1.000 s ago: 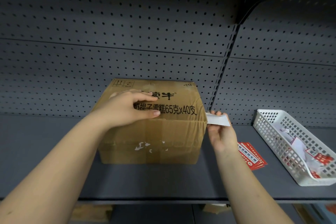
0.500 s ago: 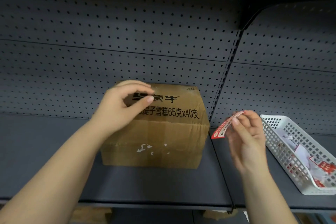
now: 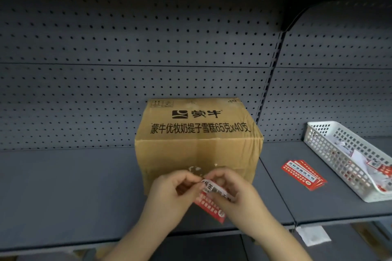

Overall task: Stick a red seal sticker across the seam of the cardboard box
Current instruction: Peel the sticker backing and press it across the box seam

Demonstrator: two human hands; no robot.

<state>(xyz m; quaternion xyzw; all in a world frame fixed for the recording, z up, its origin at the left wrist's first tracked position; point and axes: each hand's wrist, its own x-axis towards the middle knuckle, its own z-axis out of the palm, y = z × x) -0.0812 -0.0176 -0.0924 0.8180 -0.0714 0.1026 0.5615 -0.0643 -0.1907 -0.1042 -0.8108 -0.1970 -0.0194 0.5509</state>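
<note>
A brown cardboard box [image 3: 197, 144] with black printed characters stands on the grey shelf [image 3: 63, 193] against the pegboard. In front of its lower face, my left hand [image 3: 169, 199] and my right hand [image 3: 237, 201] meet, both pinching a red seal sticker [image 3: 209, 203] with a white strip of print along its top. The sticker is held just off the box front, tilted down to the right. Its upper left corner lies between my fingertips. My fingers hide part of it.
A small stack of red seal stickers [image 3: 303, 175] lies on the shelf right of the box. A white plastic basket [image 3: 347, 159] with paper scraps stands at the far right. A white tag [image 3: 314, 236] hangs on the shelf's front edge.
My left hand left the box top and came down to the front. My right hand moved left from beside the basket with the sticker. Both hands now hold the sticker together.
</note>
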